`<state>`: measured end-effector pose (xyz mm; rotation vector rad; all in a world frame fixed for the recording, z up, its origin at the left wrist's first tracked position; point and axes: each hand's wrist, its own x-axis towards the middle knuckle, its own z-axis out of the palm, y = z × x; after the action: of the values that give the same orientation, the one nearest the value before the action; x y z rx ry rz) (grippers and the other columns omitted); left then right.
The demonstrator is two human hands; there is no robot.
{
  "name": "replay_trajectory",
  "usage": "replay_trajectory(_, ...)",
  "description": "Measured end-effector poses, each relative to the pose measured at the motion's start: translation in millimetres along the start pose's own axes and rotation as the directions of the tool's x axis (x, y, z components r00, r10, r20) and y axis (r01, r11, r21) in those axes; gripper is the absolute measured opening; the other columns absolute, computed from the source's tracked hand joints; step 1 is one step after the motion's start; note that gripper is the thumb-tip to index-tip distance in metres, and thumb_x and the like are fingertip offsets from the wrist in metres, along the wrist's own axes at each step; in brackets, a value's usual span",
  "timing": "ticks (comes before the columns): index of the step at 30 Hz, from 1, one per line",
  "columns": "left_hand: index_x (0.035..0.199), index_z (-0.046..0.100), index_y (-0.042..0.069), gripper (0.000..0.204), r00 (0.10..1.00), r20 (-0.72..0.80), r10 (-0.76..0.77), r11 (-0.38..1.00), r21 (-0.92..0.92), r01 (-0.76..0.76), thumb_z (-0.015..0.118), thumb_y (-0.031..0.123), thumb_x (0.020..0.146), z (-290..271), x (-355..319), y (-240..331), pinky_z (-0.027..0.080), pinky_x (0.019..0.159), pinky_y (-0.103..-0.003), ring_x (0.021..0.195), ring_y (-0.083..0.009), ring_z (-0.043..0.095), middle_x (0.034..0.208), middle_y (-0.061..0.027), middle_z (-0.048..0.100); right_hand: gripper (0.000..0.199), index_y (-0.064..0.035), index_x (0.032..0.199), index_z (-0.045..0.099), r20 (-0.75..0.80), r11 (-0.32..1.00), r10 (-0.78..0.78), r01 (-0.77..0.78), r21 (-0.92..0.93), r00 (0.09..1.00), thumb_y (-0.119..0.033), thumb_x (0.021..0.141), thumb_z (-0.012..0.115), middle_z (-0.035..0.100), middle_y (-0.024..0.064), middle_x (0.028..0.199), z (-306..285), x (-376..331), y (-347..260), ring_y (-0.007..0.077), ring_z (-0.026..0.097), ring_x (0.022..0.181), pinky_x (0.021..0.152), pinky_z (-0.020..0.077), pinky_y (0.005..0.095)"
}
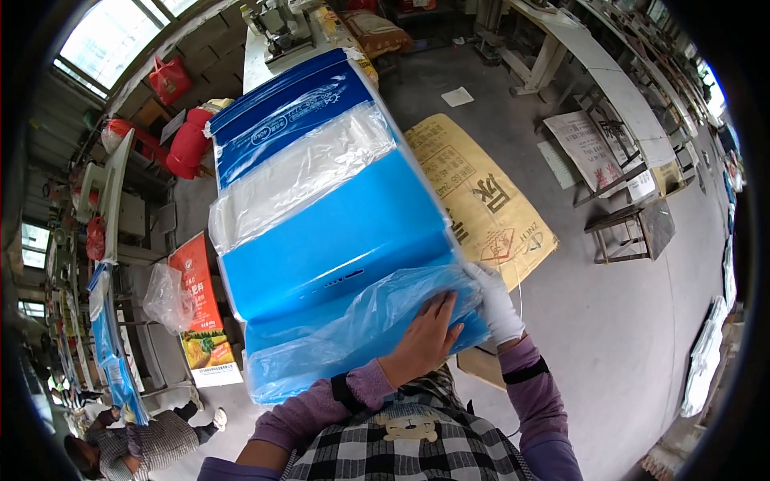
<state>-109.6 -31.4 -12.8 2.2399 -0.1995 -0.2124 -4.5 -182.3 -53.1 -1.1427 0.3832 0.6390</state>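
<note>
A stack of blue plastic sacks (337, 232) lies in front of me, with a thin clear plastic film (345, 329) crumpled across its near end. My left hand (429, 337) is bare and rests flat on the film, its fingers stretched toward the right edge. My right hand (496, 309), in a white glove, is at the stack's right edge with its fingers closed on the film's edge. The tips of the gloved fingers are partly hidden in the film. Farther up the stack, a band of whitish clear plastic (305, 172) lies across the sacks.
A yellow printed sack (481, 196) lies just right of the stack. At the far end is a table with a sewing machine (281, 36). A red-orange printed bag (200, 305) stands at left, near another person (152, 441). A wooden stool (638, 228) is at right.
</note>
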Motion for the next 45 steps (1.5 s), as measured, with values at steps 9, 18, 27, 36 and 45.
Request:
replay_trajectory(9,0.124,0.046,-0.005,0.053,0.979,-0.077,-0.189,0.978,-0.109,0.180,0.053,0.040,0.096,38.6,40.4,-10.3,0.043,0.092,-0.047,0.110,-0.0438,0.052,0.117,-0.0284,0.055,0.019,0.0003,0.095,0.068,0.051,0.934,-0.134,0.143,-0.328,0.990,-0.018,0.091,0.066,0.064,-0.0013,0.080,-4.3,3.2,-4.1,0.0057,0.055,0.070,0.064,0.0450,0.0208)
replay_trajectory(18,0.084,0.059,0.001,0.011,0.985,-0.169,-0.017,0.999,-0.048,0.009,0.057,0.012,0.088,51.2,35.2,-10.5,0.046,0.066,-0.047,0.074,-0.0410,0.060,0.081,-0.0224,0.062,0.020,0.0017,0.090,0.069,0.123,0.764,-0.331,0.342,-0.547,0.935,-0.018,0.087,0.069,0.062,-0.0013,0.073,-6.2,58.9,6.0,0.0071,0.054,0.068,0.062,0.0435,0.0229)
replay_trajectory(27,0.088,0.059,-0.002,0.015,0.934,-0.353,-0.049,0.961,-0.271,-0.052,0.056,0.013,0.089,46.1,36.5,-16.8,0.044,0.070,-0.047,0.078,-0.0424,0.058,0.078,-0.0234,0.058,0.014,-0.0052,0.089,0.069,0.152,0.218,-0.661,0.382,-0.898,0.735,-0.019,0.087,0.068,0.065,0.0143,0.076,-23.3,68.6,8.0,0.0252,0.062,0.064,0.063,0.0498,0.0334)
replay_trajectory(36,0.082,0.059,-0.001,0.022,0.973,-0.232,-0.008,0.970,-0.239,-0.049,0.057,0.019,0.091,-39.9,71.5,-28.1,0.041,0.058,-0.040,0.062,-0.0297,0.055,0.072,-0.0146,0.058,0.044,-0.0020,0.132,0.045,0.049,0.955,-0.286,0.289,-0.070,0.957,-0.007,0.091,0.060,0.056,0.0063,0.118,25.0,-47.9,11.5,0.0139,0.062,0.080,0.080,0.0546,0.0327)
replay_trajectory(45,0.082,0.060,0.004,0.021,0.950,0.106,-0.292,0.828,-0.468,0.307,0.057,0.022,0.094,-100.2,106.3,-28.7,0.038,0.062,-0.025,0.069,-0.0071,0.046,0.076,0.0029,0.054,0.022,-0.0021,0.112,0.062,0.333,0.948,-0.167,0.058,0.314,0.928,-0.013,0.093,0.063,0.062,0.0032,0.095,90.1,1.8,61.0,0.0103,0.062,0.080,0.078,0.0559,0.0312)
